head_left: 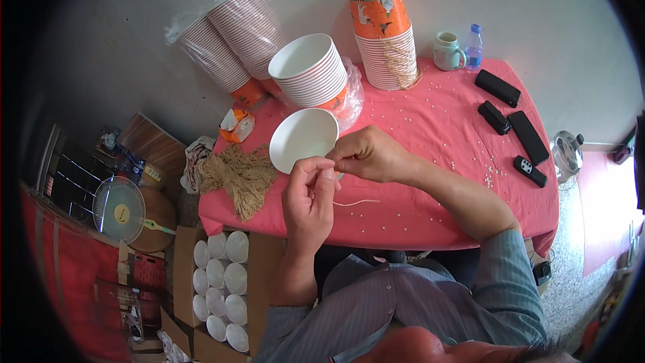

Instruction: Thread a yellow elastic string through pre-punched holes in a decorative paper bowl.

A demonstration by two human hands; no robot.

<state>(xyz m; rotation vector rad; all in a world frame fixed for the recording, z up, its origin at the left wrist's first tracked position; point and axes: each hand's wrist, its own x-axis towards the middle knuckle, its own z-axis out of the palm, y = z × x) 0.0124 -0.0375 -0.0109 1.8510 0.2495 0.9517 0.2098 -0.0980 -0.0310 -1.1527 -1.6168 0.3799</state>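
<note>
A white paper bucket stands with its mouth toward me near the table's front, just beyond my hands. My left hand is closed in a pinch, thumb and fingertips meeting beside the bucket's near rim. Against those fingertips, my right hand pinches too, coming in from the right. A thin pale cord trails from under the fingers over the cloth; its other part is hidden by them. I cannot tell whether the cord passes through the bucket. A bundle of tan cords lies to the left.
Stacked buckets stand behind, others in plastic lean left, and a printed stack carries cords. A mug, bottle and black devices line the right. White bits dot the red cloth. A carton holds white cups.
</note>
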